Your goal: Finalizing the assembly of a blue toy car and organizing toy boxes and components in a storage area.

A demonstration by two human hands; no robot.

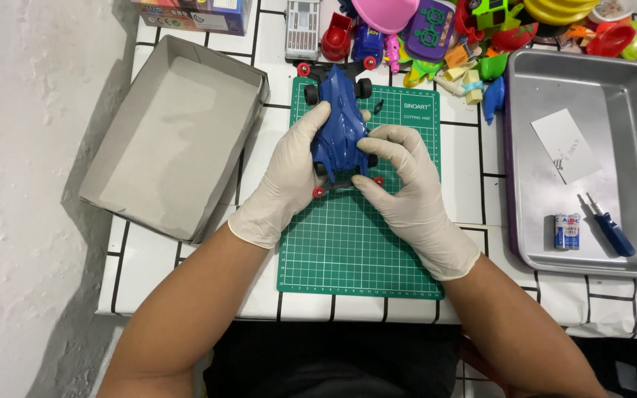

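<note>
1. The worktop is white with black lines, like tiles. It carries everything here.

2. A grey cardboard box lid lies open on the left side. Nothing can be seen inside it.

3. A shiny metal tray sits on the right. Inside it are a white card, two small batteries and a little blue-handled screwdriver.

4. A green cutting mat lies in the middle, between the box lid and the tray.

5. A heap of bright plastic toys sits along the far edge, behind the mat.

6. The left hand wears a pale glove. Its fingers are wrapped around the left side of the car, holding it.

7. The right hand wears a glove too. Its fingers are curled on the right side and near end of the car, gripping it.

8. The blue toy race car is over the top part of the mat, between both hands. I cannot tell if it rests on the mat or is lifted a bit.

9. The car looks light and hard, made of plastic. The smooth shell may slip in gloves. The small red rollers and thin bumper look easy to snap, so I think the wide middle sides are the best place to hold.
</note>
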